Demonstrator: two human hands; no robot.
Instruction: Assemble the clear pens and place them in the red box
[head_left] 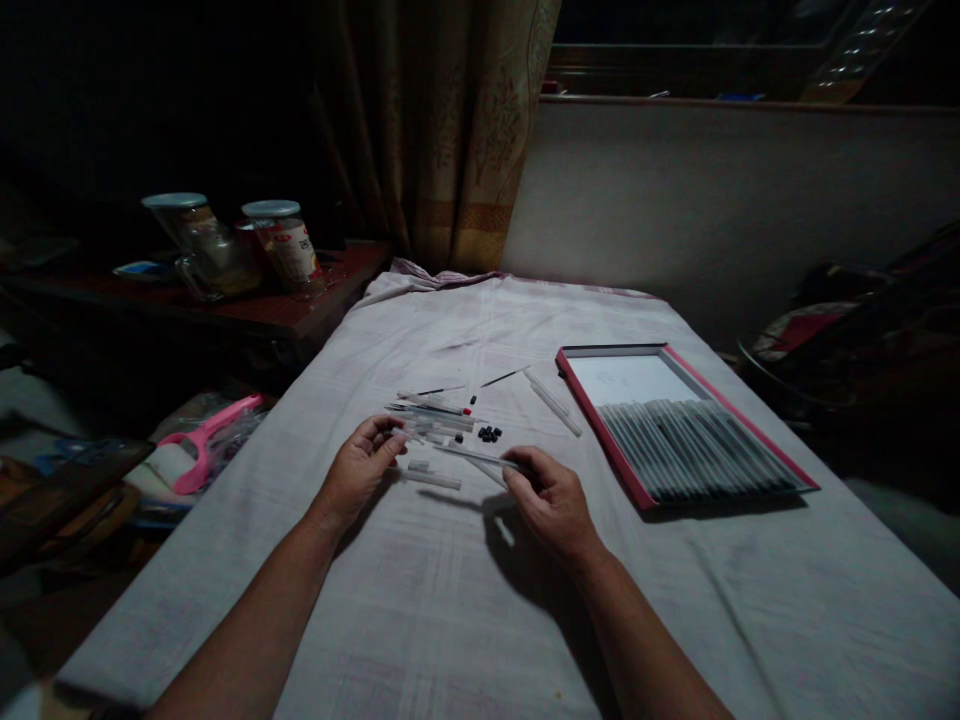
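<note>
My right hand [551, 500] is closed in a pinch on a thin clear pen barrel [476, 456], which it holds level and pointing left. My left hand [364, 465] curls its fingers round a small clear piece [400, 434] near the barrel's tip; I cannot make out what that piece is. Both hands hover just above a white cloth-covered surface [420, 600]. Just beyond them lie loose pen parts [435, 412]: clear barrels, thin refills and several small black caps [490, 434]. Another clear tube [431, 479] lies under my hands.
A red-edged flat box [634, 480] filled with a row of clear pens lies to the right. A single pen [553, 402] rests beside it. Two lidded jars [285, 240] stand on a dark wooden table at left. A pink tool [206, 440] lies lower left. Curtain and wall behind.
</note>
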